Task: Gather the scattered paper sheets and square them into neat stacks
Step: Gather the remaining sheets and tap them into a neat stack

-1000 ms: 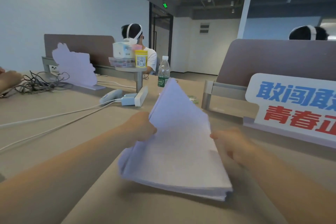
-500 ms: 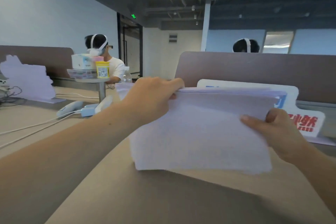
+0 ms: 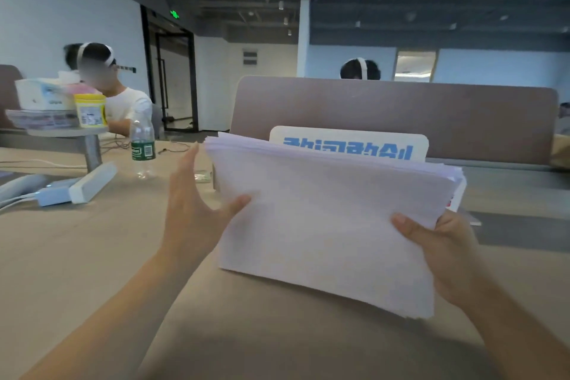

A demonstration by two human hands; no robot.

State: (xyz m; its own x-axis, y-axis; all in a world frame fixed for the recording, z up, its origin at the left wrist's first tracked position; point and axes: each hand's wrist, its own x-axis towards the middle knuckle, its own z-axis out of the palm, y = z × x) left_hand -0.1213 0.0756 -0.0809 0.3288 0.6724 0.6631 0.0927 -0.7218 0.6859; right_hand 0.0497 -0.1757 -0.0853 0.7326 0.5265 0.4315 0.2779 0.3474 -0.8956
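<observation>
While upright on table (image 3: 77, 256), paper stack (image 3: 324, 225), between left hand (image 3: 197, 213), right hand (image 3: 444, 244)

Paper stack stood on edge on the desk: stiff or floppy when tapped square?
The paper stack looks thick, so probably fairly stiff on edge. Its top edges are fanned, so sheets likely slide easily. The right hand grips one side and the left hand is open, so it may sag left.

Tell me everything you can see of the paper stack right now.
The paper stack is thick, of plain white sheets, standing nearly upright on its long edge on the beige desk. Top edges look slightly fanned and uneven. The right hand grips its right side; the left hand, fingers open, meets its left edge, thumb on the front.
</observation>
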